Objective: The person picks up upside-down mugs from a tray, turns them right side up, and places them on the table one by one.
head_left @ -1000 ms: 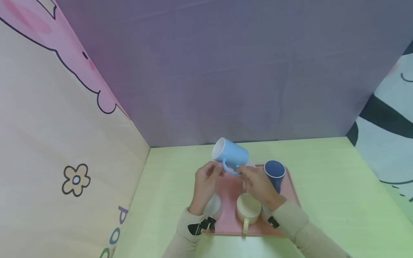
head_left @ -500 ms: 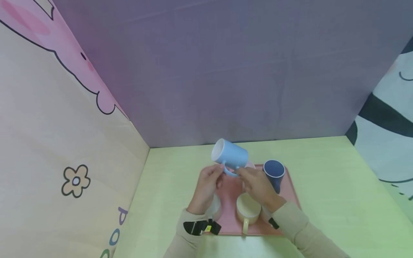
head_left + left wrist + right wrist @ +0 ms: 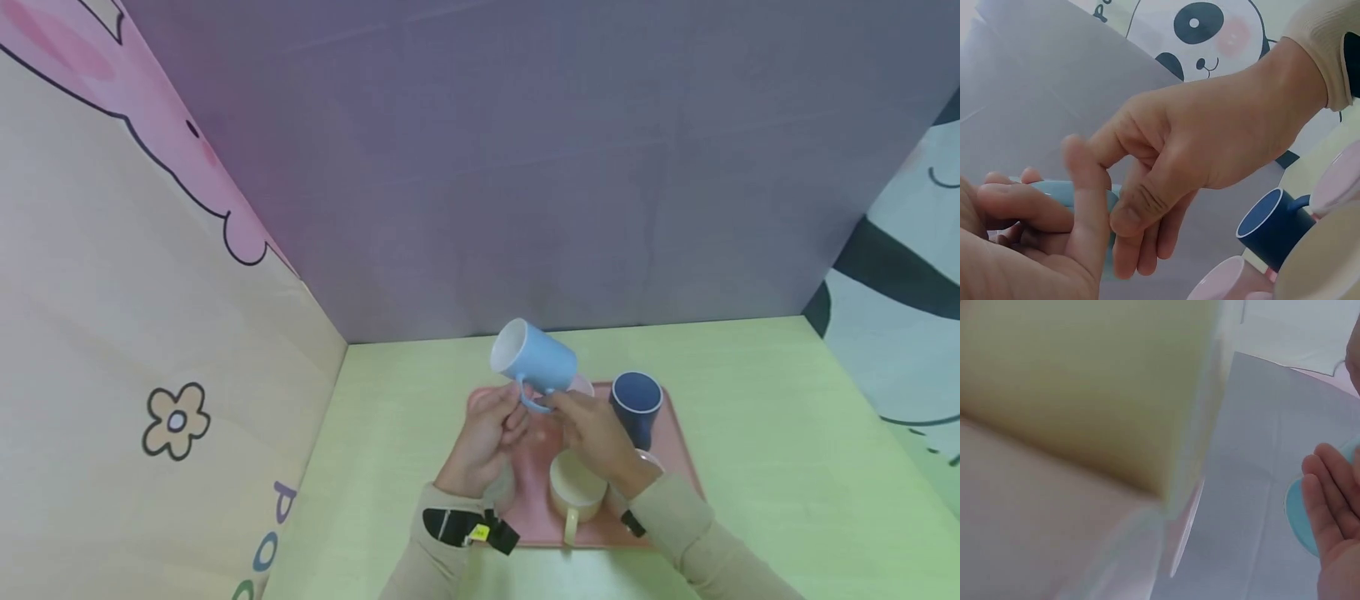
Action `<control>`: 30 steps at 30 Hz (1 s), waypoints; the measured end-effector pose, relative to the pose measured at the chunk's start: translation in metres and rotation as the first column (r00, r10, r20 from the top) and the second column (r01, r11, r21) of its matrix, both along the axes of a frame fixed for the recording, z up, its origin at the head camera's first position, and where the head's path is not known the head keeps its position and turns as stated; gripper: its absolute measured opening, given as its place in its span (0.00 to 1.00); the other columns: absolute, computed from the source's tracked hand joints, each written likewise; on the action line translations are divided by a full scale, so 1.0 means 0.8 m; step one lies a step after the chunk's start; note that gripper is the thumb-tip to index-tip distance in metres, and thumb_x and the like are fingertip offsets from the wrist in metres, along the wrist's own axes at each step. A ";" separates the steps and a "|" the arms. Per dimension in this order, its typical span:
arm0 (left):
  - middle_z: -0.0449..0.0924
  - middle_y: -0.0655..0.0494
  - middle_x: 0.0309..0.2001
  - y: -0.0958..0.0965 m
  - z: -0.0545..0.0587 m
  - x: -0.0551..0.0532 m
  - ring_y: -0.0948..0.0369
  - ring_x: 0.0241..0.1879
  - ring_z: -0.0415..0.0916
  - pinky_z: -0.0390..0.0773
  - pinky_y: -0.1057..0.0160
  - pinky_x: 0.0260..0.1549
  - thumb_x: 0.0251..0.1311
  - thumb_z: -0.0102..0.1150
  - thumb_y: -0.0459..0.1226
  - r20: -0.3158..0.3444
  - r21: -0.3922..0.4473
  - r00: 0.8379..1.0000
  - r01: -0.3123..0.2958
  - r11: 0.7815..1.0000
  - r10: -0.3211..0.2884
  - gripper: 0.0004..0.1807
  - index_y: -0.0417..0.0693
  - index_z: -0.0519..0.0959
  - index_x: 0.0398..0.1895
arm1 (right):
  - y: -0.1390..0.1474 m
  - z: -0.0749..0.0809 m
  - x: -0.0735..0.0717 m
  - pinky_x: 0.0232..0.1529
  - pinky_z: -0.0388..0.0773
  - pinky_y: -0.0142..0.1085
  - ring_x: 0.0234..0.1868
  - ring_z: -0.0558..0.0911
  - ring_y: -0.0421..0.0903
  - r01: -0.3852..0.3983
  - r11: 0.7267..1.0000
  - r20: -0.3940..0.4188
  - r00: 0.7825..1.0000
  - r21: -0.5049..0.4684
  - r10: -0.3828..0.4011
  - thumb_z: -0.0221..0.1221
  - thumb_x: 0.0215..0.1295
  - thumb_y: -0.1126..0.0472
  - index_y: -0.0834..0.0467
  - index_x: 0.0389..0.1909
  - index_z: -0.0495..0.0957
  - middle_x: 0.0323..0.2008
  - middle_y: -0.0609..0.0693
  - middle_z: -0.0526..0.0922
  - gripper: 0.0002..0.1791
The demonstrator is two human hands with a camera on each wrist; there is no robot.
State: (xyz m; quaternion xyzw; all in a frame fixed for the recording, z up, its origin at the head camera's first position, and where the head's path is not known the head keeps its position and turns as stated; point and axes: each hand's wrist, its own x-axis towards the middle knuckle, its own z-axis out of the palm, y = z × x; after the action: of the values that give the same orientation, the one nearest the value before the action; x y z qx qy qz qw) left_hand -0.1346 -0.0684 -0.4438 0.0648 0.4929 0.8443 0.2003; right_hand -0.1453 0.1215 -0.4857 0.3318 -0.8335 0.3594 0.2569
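A light blue mug is held tilted in the air above the tray, its white mouth to the left and its handle facing me. My left hand pinches the handle near the rim end. From the other side, my right hand pinches it near the base end. In the left wrist view, the right hand crosses in front of the mug, covering most of it. The right wrist view catches only the mug's blue base behind my fingers.
Below is a pink tray with a yellow mug, a dark blue mug, a pale mug partly under my left wrist, and partly hidden pink mugs. The tray stands on a light green table before a grey wall.
The left hand has turned a little, and its fingertips have moved slightly right along the handle. The mug's mouth shows a bit more towards me. The right hand has hardly moved.
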 end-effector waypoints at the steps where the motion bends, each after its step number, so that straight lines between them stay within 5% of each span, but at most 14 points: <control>1: 0.62 0.67 0.18 0.000 0.001 0.000 0.71 0.16 0.59 0.78 0.73 0.30 0.81 0.42 0.43 -0.009 0.006 1.000 0.001 1.000 -0.001 0.16 0.49 0.76 0.36 | -0.001 0.001 0.001 0.30 0.80 0.29 0.29 0.80 0.37 -0.003 1.000 0.037 0.999 -0.005 0.003 0.59 0.58 0.80 0.53 0.45 0.78 0.33 0.48 0.88 0.20; 5: 0.62 0.66 0.16 -0.001 0.005 0.000 0.70 0.16 0.59 0.86 0.65 0.42 0.81 0.42 0.41 -0.069 0.005 0.997 -0.019 1.000 0.019 0.18 0.47 0.77 0.33 | -0.002 0.003 0.003 0.43 0.87 0.38 0.41 0.88 0.43 0.000 1.000 0.117 0.993 -0.014 0.001 0.64 0.64 0.72 0.53 0.50 0.80 0.45 0.49 0.90 0.16; 12: 0.61 0.64 0.18 -0.002 0.009 -0.001 0.68 0.19 0.60 0.66 0.71 0.28 0.81 0.39 0.38 -0.118 -0.098 0.991 -0.076 0.992 0.065 0.20 0.46 0.75 0.28 | -0.004 0.009 0.006 0.53 0.85 0.48 0.53 0.87 0.53 -0.012 0.998 0.190 0.982 -0.054 0.022 0.63 0.65 0.73 0.56 0.53 0.82 0.52 0.52 0.89 0.17; 19: 0.66 0.63 0.22 -0.005 0.012 0.002 0.68 0.22 0.61 0.65 0.72 0.28 0.81 0.42 0.38 -0.117 -0.153 0.988 -0.116 0.981 0.099 0.19 0.47 0.77 0.28 | 0.003 0.010 0.008 0.49 0.87 0.43 0.51 0.87 0.51 -0.016 0.993 0.288 0.956 -0.116 0.049 0.59 0.67 0.74 0.57 0.54 0.82 0.50 0.52 0.89 0.18; 24: 0.71 0.62 0.27 -0.009 0.012 0.003 0.67 0.26 0.62 0.65 0.71 0.29 0.79 0.46 0.38 -0.117 -0.247 0.982 -0.172 0.954 0.146 0.16 0.46 0.80 0.32 | 0.018 0.010 0.008 0.44 0.87 0.37 0.46 0.88 0.46 0.033 0.991 0.324 0.946 -0.127 0.010 0.57 0.70 0.71 0.55 0.52 0.83 0.50 0.49 0.89 0.15; 30: 0.68 0.59 0.26 -0.015 0.010 -0.002 0.65 0.26 0.62 0.66 0.71 0.28 0.79 0.46 0.38 -0.176 -0.344 0.972 -0.211 0.915 0.158 0.20 0.28 0.78 0.36 | 0.039 0.004 0.011 0.43 0.86 0.34 0.43 0.88 0.46 0.111 0.983 0.377 0.925 -0.144 -0.050 0.57 0.75 0.66 0.52 0.52 0.83 0.51 0.46 0.89 0.12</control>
State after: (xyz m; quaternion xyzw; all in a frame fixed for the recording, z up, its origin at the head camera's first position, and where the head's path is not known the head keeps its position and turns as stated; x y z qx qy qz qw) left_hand -0.1360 -0.0806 -0.4356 0.0408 0.6563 0.7478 0.0918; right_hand -0.1365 0.1528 -0.4823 0.2011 -0.8478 0.4716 0.1354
